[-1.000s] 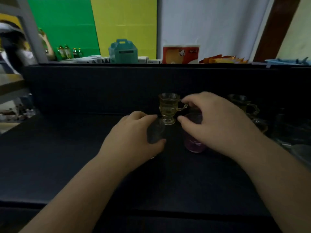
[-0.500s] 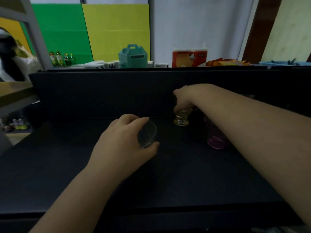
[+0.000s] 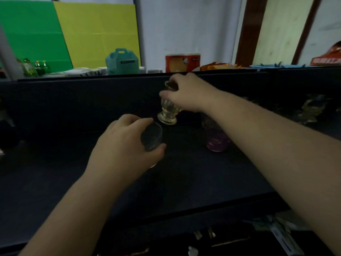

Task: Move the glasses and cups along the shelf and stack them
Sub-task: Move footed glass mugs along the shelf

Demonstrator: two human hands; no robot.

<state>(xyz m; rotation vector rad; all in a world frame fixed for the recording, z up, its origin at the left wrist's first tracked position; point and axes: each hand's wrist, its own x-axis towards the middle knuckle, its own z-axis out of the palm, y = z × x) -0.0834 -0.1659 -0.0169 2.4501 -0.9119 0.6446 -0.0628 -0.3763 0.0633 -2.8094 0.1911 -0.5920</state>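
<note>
My left hand curls with thumb and fingers wrapped round a small clear tumbler. My right arm stretches forward across it, right hand gripping a footed glass, lifted and tilted.

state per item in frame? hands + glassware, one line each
left hand: grips the clear tumbler.
clear tumbler: held, tilted.
right hand: grips the amber footed glass near its rim.
amber footed glass: held, tilted; lifted or not, unclear.
purple glass: standing on the dark shelf, untouched.
</note>
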